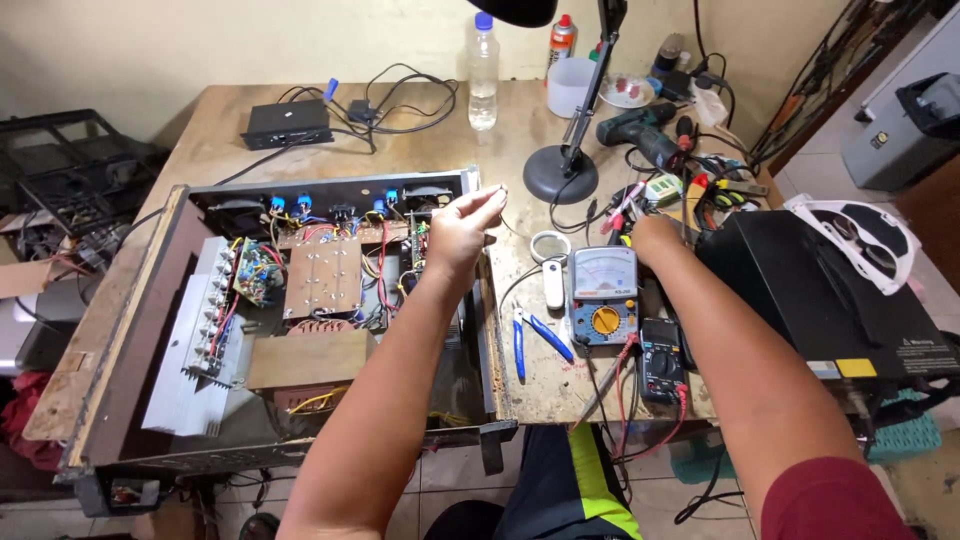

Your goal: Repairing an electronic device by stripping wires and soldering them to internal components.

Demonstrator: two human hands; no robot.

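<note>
Wooden bench (520, 130), worn and scratched, carries an open amplifier chassis (300, 300) on its left half, with the lid off and the boards, heatsink and wiring showing. The left arm runs up from the bottom edge of the view, bent slightly, and its hand (462, 232) hovers over the chassis's right rear corner. The fingers are drawn together — thumb and forefinger pinched on a thin wire (502, 190), a small pale bit of which shows at the fingertips, the other fingers curled loosely beneath. The wire is held just above the chassis wall, near the base of the desk lamp (560, 172).

The right arm stretches forward from the lower right, nearly straight, and its hand (655, 238) reaches into the heap of tools (715, 190) behind the analog meter (604, 295). Only the back of the hand and wrist show; whether its fingers are open or closed, I cannot tell.

A digital meter (661, 360) lies just right of the analog one, under the right forearm, with red leads trailing off the bench edge. Blue pliers (535, 338) rest between chassis and meters. A black case (820, 300) sits at the right — touching the forearm's outer side or just beside it. A water bottle (483, 72) and a cordless drill (640, 130) stand further back.
</note>
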